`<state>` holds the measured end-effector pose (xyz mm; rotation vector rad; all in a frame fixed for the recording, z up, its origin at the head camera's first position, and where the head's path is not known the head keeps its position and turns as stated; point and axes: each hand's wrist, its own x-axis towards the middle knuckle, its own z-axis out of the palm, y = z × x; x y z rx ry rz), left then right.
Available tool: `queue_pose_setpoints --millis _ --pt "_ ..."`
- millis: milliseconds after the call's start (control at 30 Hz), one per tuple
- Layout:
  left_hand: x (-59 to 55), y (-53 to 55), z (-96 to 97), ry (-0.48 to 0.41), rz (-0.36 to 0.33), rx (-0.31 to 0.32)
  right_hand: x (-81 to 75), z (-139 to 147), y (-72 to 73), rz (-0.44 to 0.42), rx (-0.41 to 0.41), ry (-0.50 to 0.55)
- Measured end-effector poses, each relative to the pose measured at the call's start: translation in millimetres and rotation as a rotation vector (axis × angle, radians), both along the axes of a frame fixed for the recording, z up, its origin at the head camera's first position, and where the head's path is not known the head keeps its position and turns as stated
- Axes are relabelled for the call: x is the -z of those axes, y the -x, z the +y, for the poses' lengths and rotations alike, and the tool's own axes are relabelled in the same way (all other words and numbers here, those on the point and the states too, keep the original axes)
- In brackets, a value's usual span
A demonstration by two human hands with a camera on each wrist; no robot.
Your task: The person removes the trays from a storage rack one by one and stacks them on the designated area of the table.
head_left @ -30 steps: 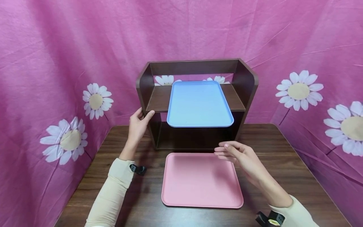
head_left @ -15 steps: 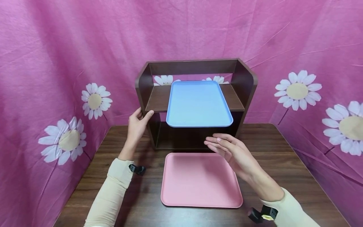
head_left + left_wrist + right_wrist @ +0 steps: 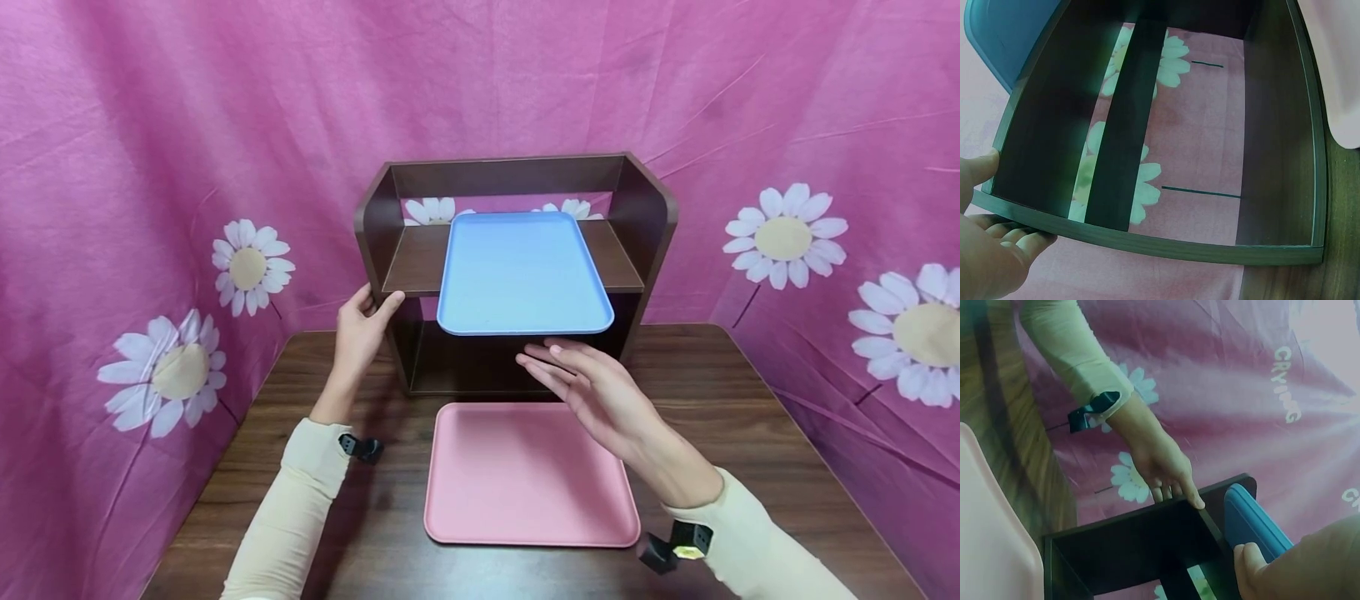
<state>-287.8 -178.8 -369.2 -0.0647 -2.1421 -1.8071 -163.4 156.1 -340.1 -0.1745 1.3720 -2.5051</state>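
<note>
A dark brown two-tier shelf unit [image 3: 510, 177] stands at the back of the table. My left hand [image 3: 358, 332] grips its left side panel, thumb on the front edge and fingers round the outer face, as the left wrist view also shows. A blue tray [image 3: 525, 275] lies on the upper shelf, its front end jutting past the shelf edge. Just below that end is my right hand [image 3: 600, 392], fingers extended towards the left. Whether the fingertips touch the tray's underside I cannot tell. A pink tray [image 3: 525, 492] lies on the table before the unit, partly under my right hand.
The wooden table [image 3: 750, 417] extends on both sides of the pink tray. A pink curtain [image 3: 247, 108] with daisies hangs behind and at the sides. The lower compartment [image 3: 457, 358] opens to the front beneath the blue tray.
My right hand has moved left and up, from over the pink tray's right corner to just under the blue tray's front end. The left hand has kept its grip on the shelf unit.
</note>
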Motion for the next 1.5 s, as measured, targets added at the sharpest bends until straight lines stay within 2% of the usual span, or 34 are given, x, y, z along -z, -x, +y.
queue_pose_setpoints --millis 167,500,700,1133,1500 --pt "0.5 0.9 0.3 -0.006 0.002 0.002 -1.9 -6.2 2.5 0.001 -0.001 0.077" --pt "0.1 0.5 0.9 -0.004 -0.002 0.001 -6.8 -19.9 7.2 0.031 0.043 0.099" --pt "-0.5 0.4 0.5 -0.009 0.002 0.008 -9.5 -26.8 8.5 0.011 0.116 0.122" --pt "1.0 1.1 0.1 -0.001 -0.005 -0.005 -8.4 -34.3 15.9 -0.046 0.248 0.094" --pt "0.6 1.4 0.1 -0.006 -0.009 0.000 -8.2 -30.9 15.9 -0.068 0.257 0.238"
